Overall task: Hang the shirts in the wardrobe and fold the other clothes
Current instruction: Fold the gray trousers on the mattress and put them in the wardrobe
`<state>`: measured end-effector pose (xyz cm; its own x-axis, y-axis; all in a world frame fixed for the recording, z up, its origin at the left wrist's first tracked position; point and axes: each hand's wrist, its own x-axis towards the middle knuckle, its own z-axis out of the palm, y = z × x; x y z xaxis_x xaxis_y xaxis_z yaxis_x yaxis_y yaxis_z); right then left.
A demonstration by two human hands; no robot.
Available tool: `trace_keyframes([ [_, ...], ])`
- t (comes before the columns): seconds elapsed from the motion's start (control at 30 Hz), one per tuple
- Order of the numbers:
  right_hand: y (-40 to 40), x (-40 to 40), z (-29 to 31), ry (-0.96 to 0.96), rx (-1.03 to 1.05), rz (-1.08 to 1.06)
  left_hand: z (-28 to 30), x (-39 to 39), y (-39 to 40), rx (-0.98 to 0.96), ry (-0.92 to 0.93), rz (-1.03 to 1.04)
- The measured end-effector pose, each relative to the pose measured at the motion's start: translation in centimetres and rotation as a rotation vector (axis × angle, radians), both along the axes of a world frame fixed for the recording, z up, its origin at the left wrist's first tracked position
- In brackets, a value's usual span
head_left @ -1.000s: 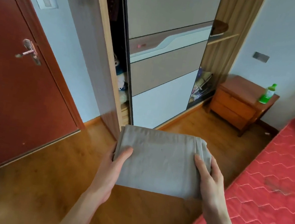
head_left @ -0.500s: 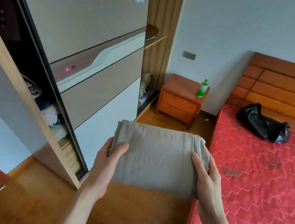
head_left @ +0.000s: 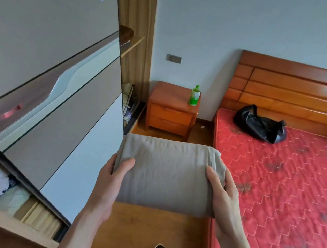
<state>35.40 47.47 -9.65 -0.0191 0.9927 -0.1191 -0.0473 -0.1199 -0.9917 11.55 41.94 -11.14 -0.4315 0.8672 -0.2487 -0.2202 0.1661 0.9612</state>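
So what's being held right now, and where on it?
A folded grey cloth, held flat by both hands: left hand grips its left edge, right hand its right edge, thumbs on top.

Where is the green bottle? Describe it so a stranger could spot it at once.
Start at the wooden headboard of the bed with the red quilted mattress. Left of it, against the wall, stands a small orange-brown wooden nightstand with two drawers. The green plastic bottle stands upright on its back right corner, the only thing on top and the only green item around.
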Motion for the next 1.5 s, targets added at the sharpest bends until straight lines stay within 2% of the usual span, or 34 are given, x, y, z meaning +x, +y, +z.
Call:
trace_keyframes([
  [0.33, 18.1, -1.7, -0.8, 0.039, -0.030, -0.097, 0.1, -1.7, 19.9, 0.035, 0.025, -0.074],
  [0.53, 31.1, -1.9, 1.2, 0.030, -0.002, -0.043, 2.0, -1.8, 32.0, 0.022, 0.015, -0.046],
  [0.7, 38.0, -3.8, 1.1, 0.050, 0.000, -0.014, 2.1, -3.7, 37.9, 0.006, 0.027, -0.023],
  [0.9, 45.7, -7.2, 0.4, 0.057, -0.018, 0.002, 1.4, -6.7, 44.4, 0.007, 0.020, -0.007],
  [1.13, 57.4, -11.3, -0.4, 0.065, -0.024, 0.009, 0.2, -10.3, 55.8, 0.008, -0.016, 0.027],
  [1.5, 76.6, -22.0, 2.0, 0.060, -0.031, 0.075, 2.7, -20.5, 72.9, 0.064, 0.007, 0.105],
])
